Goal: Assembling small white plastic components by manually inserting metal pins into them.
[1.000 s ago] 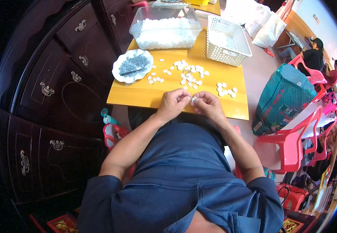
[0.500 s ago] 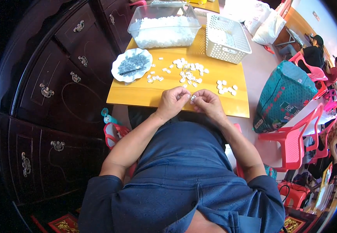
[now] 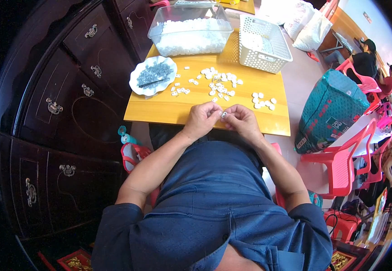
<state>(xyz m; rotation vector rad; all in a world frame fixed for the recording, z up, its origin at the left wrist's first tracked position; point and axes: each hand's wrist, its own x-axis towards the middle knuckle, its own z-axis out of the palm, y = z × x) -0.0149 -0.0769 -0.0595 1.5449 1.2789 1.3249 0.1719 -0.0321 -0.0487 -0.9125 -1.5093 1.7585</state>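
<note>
Over the near edge of the yellow table, both my hands meet, fingertips almost touching. My right hand pinches a small white plastic piece with dark spots between thumb and forefinger. The fingers of my left hand are pinched right beside that piece; whatever they hold is too small to make out. Beyond my hands lie loose white pieces in a scattered group, with several rounder white pieces farther right. A white scalloped plate holds many small grey-blue parts and a dark stick-like tool.
At the table's far side stand a clear plastic bin full of white pieces and a white perforated basket. Dark wooden drawers line the left. A teal bag and pink chairs are on the right, with people seated farther off.
The small white piece has turned slightly between my fingertips. My hands stay in nearly the same place, and the pieces on the table have not moved.
</note>
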